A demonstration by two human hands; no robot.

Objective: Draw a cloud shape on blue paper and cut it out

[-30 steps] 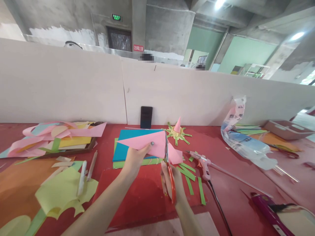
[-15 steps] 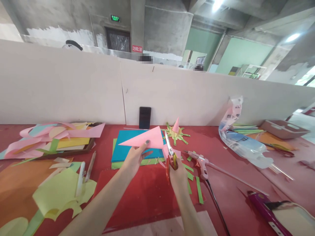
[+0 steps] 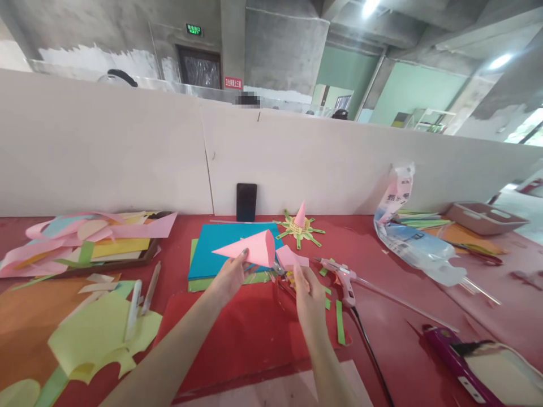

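My left hand (image 3: 231, 277) pinches a pink paper cone (image 3: 250, 249) by its side, its point to the left and its open round end to the right. Beneath it lies a blue sheet stack (image 3: 207, 243) with green paper under it. My right hand (image 3: 310, 291) has its fingertips closed at the lower edge of a pink paper scrap (image 3: 292, 256). Scissors (image 3: 280, 270) with red and yellow handles lie just left of that hand, partly hidden. Behind stands a yellow and green paper piece (image 3: 306, 230) topped by a small pink cone (image 3: 300, 216).
To the right lie a pink glue gun (image 3: 345, 277), a plastic bag (image 3: 419, 249), a bin (image 3: 487, 217) and a purple tool (image 3: 456, 362). Paper scraps (image 3: 102, 243), yellow paper (image 3: 91, 328) and a white pen (image 3: 133, 308) are left. A phone (image 3: 246, 202) leans on the white partition (image 3: 314, 164).
The scissors have moved off the pink paper and been put down, and my right hand has gone to the scrap. My left hand has turned the cone, so its round opening shows.
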